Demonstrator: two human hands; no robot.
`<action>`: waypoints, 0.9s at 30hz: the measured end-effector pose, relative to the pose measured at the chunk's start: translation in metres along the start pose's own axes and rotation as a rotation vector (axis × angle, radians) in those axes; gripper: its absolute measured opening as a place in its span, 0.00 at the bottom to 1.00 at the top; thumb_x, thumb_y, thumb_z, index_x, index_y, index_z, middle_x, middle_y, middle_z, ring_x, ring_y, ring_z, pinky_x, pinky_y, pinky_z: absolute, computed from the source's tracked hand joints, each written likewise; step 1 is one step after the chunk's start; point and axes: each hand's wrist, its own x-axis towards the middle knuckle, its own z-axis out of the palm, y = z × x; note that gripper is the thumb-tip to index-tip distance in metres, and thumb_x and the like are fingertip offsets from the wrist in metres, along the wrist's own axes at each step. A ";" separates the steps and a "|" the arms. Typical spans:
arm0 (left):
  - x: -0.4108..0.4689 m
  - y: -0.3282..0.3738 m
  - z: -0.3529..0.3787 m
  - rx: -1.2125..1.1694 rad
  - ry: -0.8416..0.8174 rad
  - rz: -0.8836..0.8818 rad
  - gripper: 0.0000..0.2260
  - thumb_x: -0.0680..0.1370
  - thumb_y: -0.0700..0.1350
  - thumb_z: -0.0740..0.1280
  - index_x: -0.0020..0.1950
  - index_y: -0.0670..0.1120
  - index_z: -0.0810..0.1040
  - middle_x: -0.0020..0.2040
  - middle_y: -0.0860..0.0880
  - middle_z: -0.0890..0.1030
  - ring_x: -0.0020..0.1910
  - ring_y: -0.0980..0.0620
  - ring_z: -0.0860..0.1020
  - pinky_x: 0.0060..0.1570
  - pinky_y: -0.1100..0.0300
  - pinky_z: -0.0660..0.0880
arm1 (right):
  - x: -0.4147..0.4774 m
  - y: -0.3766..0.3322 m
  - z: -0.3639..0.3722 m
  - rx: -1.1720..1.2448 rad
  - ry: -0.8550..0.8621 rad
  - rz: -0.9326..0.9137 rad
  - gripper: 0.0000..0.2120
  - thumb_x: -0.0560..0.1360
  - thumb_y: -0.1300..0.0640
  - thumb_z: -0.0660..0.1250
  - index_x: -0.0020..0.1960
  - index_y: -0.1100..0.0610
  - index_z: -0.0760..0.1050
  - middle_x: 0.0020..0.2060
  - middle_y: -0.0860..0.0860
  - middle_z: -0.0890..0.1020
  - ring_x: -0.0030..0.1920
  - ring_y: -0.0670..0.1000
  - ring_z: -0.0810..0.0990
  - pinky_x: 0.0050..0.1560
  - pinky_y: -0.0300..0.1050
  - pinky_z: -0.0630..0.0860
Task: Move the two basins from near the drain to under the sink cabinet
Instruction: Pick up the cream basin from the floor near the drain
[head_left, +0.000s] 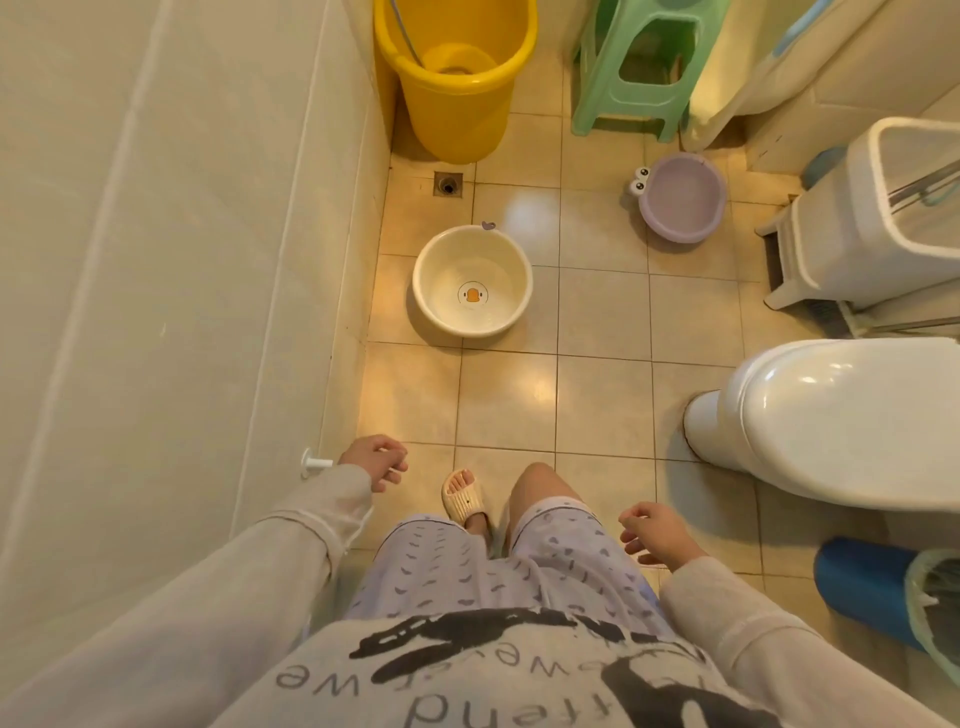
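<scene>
A cream basin (471, 281) with an orange duck mark in its bottom sits on the tiled floor near the left wall, just below the square floor drain (448, 184). A smaller purple basin (681, 197) with frog eyes on its rim sits farther right, near the white cabinet. My left hand (375, 461) hangs near the left wall, fingers loosely apart and holding nothing. My right hand (655, 532) hangs beside my right thigh, also holding nothing. Both hands are well short of the basins.
A yellow bucket (457, 78) stands in the far left corner, with a green plastic stool (636, 67) beside it. A white bin (883, 208) stands at right, and the toilet (841, 421) sits below it. A blue roll (862, 587) lies at the lower right. A white doorstop (314, 462) protrudes from the left wall.
</scene>
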 end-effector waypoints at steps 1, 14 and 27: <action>0.004 0.016 -0.004 -0.002 -0.001 0.024 0.06 0.78 0.38 0.60 0.42 0.45 0.73 0.35 0.48 0.76 0.31 0.53 0.73 0.29 0.64 0.68 | 0.004 -0.007 -0.004 0.009 0.000 0.006 0.07 0.77 0.59 0.60 0.48 0.62 0.73 0.38 0.57 0.78 0.36 0.54 0.76 0.35 0.42 0.72; 0.071 0.067 -0.011 -0.018 0.068 -0.190 0.08 0.77 0.38 0.60 0.38 0.44 0.72 0.34 0.46 0.75 0.28 0.51 0.71 0.28 0.64 0.62 | 0.087 -0.167 -0.069 0.072 -0.061 -0.088 0.05 0.76 0.58 0.62 0.45 0.60 0.74 0.36 0.55 0.79 0.34 0.53 0.77 0.34 0.43 0.73; 0.115 0.151 0.003 -0.081 0.074 -0.251 0.10 0.77 0.38 0.60 0.36 0.47 0.72 0.33 0.47 0.77 0.28 0.52 0.72 0.26 0.66 0.63 | 0.142 -0.277 -0.126 -0.052 -0.162 -0.171 0.06 0.77 0.59 0.61 0.47 0.60 0.75 0.36 0.56 0.79 0.34 0.52 0.77 0.34 0.42 0.73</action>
